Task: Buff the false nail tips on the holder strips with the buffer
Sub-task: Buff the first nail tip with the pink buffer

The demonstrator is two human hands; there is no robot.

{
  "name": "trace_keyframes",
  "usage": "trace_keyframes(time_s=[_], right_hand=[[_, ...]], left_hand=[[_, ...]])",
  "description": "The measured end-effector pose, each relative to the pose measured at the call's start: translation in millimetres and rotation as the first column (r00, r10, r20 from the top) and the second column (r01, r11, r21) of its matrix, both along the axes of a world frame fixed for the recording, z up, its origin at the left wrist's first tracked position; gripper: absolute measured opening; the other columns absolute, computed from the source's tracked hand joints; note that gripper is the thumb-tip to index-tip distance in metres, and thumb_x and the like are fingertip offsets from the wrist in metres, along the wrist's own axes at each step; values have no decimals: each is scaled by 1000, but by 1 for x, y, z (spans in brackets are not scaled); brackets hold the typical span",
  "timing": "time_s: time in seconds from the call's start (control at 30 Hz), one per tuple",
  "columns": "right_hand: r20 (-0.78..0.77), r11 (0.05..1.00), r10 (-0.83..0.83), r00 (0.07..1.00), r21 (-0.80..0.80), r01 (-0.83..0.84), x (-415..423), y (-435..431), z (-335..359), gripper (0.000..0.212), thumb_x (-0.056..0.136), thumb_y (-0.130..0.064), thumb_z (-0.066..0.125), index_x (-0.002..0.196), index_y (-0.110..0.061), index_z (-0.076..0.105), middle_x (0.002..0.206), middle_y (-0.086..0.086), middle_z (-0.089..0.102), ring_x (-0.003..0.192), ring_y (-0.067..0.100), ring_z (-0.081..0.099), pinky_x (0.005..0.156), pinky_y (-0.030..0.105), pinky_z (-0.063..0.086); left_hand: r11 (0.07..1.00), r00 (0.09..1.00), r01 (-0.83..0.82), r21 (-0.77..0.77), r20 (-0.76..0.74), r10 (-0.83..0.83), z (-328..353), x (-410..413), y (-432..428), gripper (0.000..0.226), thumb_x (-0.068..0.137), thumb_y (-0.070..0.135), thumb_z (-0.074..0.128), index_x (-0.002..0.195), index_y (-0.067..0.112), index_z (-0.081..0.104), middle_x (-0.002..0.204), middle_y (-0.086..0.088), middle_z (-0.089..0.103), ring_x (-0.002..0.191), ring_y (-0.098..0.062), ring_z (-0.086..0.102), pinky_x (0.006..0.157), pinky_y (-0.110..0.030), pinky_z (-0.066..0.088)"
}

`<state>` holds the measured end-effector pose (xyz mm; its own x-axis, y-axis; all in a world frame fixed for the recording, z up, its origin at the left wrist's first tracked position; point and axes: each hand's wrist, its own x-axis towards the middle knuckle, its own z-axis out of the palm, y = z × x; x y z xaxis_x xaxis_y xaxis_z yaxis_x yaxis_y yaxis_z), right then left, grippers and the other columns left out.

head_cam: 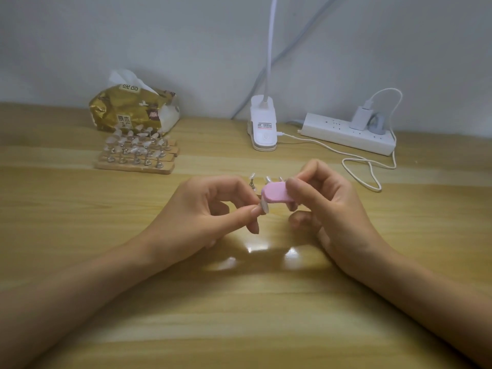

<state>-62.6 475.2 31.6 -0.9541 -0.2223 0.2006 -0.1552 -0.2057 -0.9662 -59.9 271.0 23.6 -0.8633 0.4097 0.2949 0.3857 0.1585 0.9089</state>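
My right hand [323,209] grips a small pink buffer block [275,195] between thumb and fingers. Its left end lies against a pale false nail tip [264,206] that my left hand [213,211] pinches between thumb and forefinger. Behind my fingers, more nail tips on metal stands [267,179] poke up; the strip under them is hidden by my hands. Several wooden holder strips [135,158] with clear nail tips on them lie side by side on the table at the back left.
A gold tissue pack [133,110] stands behind the strips. A white clip lamp base [263,129] sits at the back centre. A white power strip [346,133] with a charger and a looping white cable [370,166] lies at the back right on the wooden table [239,315].
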Motion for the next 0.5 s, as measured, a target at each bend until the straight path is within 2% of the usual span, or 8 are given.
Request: trace_keyframes(time_s=[0.07, 0.17, 0.3, 0.43, 0.5], right_hand=[[-4, 1000, 14, 1000, -25, -15, 0, 0, 0, 24, 80, -15, 77, 67, -27, 60, 73, 0, 63, 62, 8, 54, 46, 17, 46], [26, 998, -27, 999, -53, 29, -2, 2, 0, 26, 75, -17, 83, 71, -23, 58, 77, 6, 61, 64, 10, 53, 46, 18, 47], [-35, 993, 114, 993, 2, -114, 1, -4, -3, 21, 81, -9, 75, 73, -24, 64, 77, 0, 66, 64, 9, 59, 47, 18, 49], [-7, 1000, -9, 1000, 4, 9, -2, 2, 1, 18, 76, -21, 79, 72, -24, 62, 74, -3, 67, 63, 5, 59, 50, 17, 50], [-31, 999, 51, 998, -15, -52, -1, 2, -1, 21, 79, -16, 82, 73, -25, 64, 78, -1, 69, 64, 8, 61, 50, 18, 50]], left_hand=[[1000, 1000, 7, -3, -6, -7, 0, 1, 0, 15, 82, 36, 71, 81, 22, 69, 73, -1, 73, 39, -8, 40, 38, -16, 33], [1000, 1000, 2, 9, -6, -2, 0, 0, 1, 8, 84, 30, 69, 81, 23, 69, 75, -1, 73, 37, -9, 41, 39, -17, 34], [999, 999, 43, 17, -7, -43, 0, -2, 1, 10, 87, 26, 64, 87, 17, 67, 80, -2, 73, 39, -13, 45, 42, -20, 39], [996, 996, 84, 42, 15, -84, 0, -4, 1, 10, 93, 22, 61, 90, 13, 63, 89, -4, 74, 41, -13, 47, 45, -19, 43], [994, 995, 98, 44, 15, -98, -1, -4, 2, 9, 92, 21, 61, 89, 12, 62, 91, -5, 75, 40, -12, 48, 44, -19, 44]])
